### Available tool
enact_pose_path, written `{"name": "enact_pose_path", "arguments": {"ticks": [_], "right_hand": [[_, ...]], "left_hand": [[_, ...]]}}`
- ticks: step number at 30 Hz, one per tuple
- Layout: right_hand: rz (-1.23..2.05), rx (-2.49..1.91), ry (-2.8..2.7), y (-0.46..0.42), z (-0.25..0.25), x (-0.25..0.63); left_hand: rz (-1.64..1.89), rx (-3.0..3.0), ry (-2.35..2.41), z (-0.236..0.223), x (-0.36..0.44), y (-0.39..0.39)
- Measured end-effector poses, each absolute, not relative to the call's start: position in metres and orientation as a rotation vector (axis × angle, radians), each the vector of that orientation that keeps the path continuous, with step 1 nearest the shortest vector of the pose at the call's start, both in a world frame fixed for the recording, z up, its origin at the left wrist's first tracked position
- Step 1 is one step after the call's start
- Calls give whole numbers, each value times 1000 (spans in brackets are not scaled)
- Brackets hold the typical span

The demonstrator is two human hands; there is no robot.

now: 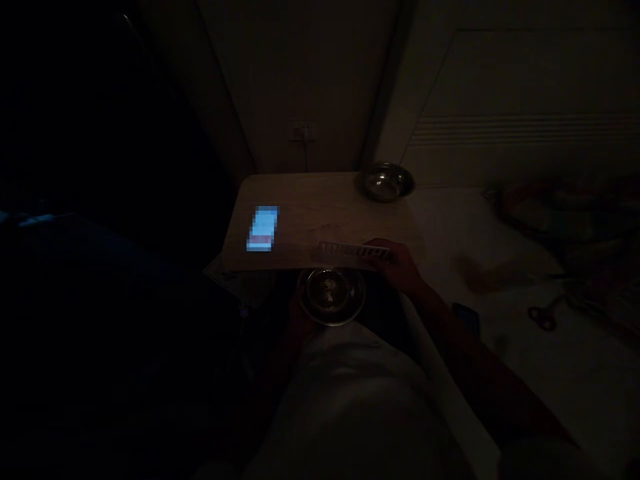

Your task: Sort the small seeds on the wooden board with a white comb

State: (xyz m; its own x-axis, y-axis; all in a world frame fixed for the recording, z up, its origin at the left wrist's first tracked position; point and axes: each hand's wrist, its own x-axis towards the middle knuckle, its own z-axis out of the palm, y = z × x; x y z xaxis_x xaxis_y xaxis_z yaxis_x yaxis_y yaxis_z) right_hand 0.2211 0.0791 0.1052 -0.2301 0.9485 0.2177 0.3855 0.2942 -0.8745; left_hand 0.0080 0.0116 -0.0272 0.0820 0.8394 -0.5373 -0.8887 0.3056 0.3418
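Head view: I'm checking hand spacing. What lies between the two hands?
In the head view, a shiny bowl at the left hand and a slatted strip in the right hand.

The 1 view comes from a camera on the person's head, facing forward and down over the light clothing (360, 400). The left hand (301, 312) and right hand (399, 262) appear near, around mid-frame; the table (320, 195) extends beyond them, the wall (320, 73) farther off.

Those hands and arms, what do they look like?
The right hand is bare, with no glove, and the right forearm looks bare too. The left hand is too shadowy to show much. A pale top is worn.
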Motion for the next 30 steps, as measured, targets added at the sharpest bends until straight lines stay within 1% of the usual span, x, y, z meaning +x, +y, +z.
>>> {"name": "enact_pose_path", "arguments": {"ticks": [14, 21, 30], "right_hand": [[797, -1277, -1676, 79, 105, 225], [722, -1283, -1454, 82, 105, 217], [665, -1304, -1554, 90, 93, 192]], "left_hand": [[1301, -101, 802, -17, 10, 12], [1297, -122, 802, -20, 9, 12], [1310, -98, 781, -19, 10, 12]]}}
